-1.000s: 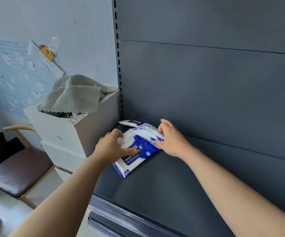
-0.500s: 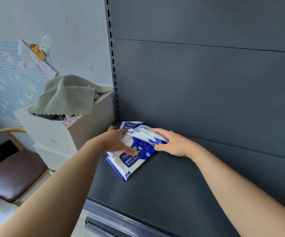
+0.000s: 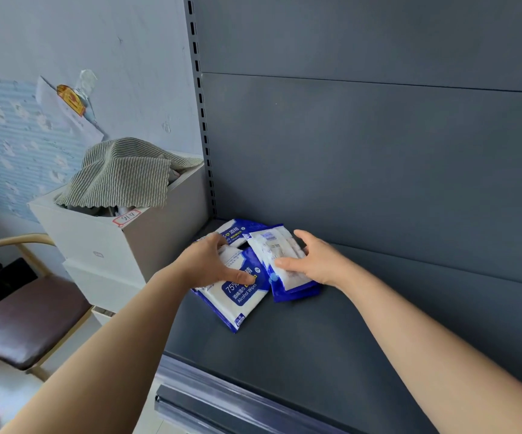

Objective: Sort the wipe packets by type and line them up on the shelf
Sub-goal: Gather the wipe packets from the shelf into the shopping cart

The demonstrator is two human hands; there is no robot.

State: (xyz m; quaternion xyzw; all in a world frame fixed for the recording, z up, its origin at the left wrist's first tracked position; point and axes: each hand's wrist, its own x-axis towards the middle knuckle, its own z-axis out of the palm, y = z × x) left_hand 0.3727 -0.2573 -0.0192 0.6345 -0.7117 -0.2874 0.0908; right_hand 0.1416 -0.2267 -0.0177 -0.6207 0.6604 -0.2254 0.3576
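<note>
Blue-and-white wipe packets lie in a loose heap at the back left corner of the shelf [image 3: 284, 355], overlapping one another and not yet in any row. One front packet [image 3: 242, 296] lies face up with its "Alcohol Wipes" label showing, tilted toward the shelf edge; a back packet [image 3: 237, 231] sits behind it near the rear panel [image 3: 378, 167]; a right packet [image 3: 284, 264], turned label-down, overlaps the front one's right side. Sorting looks barely begun: the pile is being parted, and lining up is all left to do.

The left hand [image 3: 212, 261] lies palm-down on the front packet, fingers spread and pressing, thumb near the label; it pins rather than grips. The right hand [image 3: 313, 261] curls half-closed around the right packet, thumb on top, fingers at its far side. Both forearms reach in from below, converging on the heap.

Left of the shelf stands a white box [image 3: 103, 245] with a striped cloth [image 3: 121, 173] over it, and a chair [image 3: 24, 314].
</note>
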